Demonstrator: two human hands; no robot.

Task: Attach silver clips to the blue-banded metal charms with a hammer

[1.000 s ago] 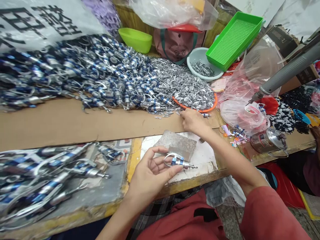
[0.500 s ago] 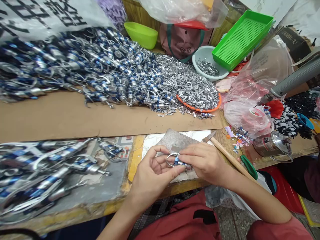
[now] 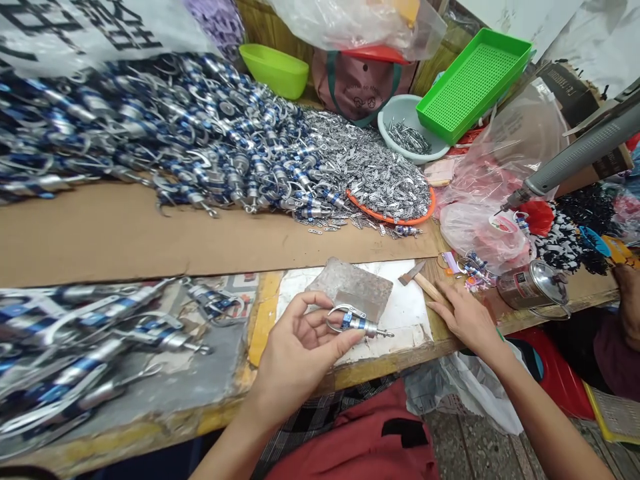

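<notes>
My left hand (image 3: 305,340) pinches a small blue and silver metal piece (image 3: 361,324) with a curved arm, over a flat grey stone block (image 3: 357,283) on a white sheet (image 3: 413,307). To the right, my right hand (image 3: 465,317) rests on the wooden handle of a hammer (image 3: 426,285), its fingers partly spread across it; whether they grip it is hard to see. The hammer's metal head lies on the white sheet's edge. Similar blue and silver pieces (image 3: 90,347) lie at the near left on the bench.
A large heap of such pieces (image 3: 200,133) covers the back left. Small flat links (image 3: 385,180) spill over an orange-rimmed tray. Behind are a pale blue bowl (image 3: 413,130) and green basket (image 3: 475,83). A tool (image 3: 575,150) and metal can (image 3: 533,283) stand right; a person's hand (image 3: 629,300) shows beyond.
My right hand has let go of the metal piece and moved right onto the hammer handle. My left hand still holds the piece. The view has shifted slightly.
</notes>
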